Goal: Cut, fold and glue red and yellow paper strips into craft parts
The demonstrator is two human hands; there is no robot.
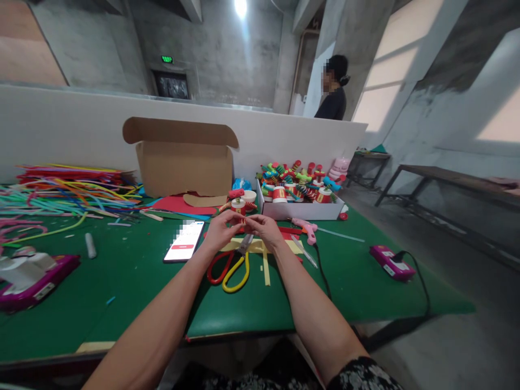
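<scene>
My left hand [224,227] and my right hand [263,227] meet over the middle of the table, fingertips pinched together on something small that I cannot make out. Just behind them stands a paper-cup figure [238,204] with a red top and striped coiled arms. Scissors [239,260] with one red and one yellow handle lie below my hands. Yellow paper strips [266,265] and red paper lie around the blades. A pink glue gun [306,228] rests to the right of my right hand. A phone [184,241] with a lit screen lies left of my left hand.
A white box [303,210] of finished-looking cup figures stands at the back right. Behind are an open cardboard box [184,165] and colourful pipe cleaners [69,189]. Purple power strips [392,262] sit at both sides of the green table [154,303]. A person [335,89] stands beyond the partition.
</scene>
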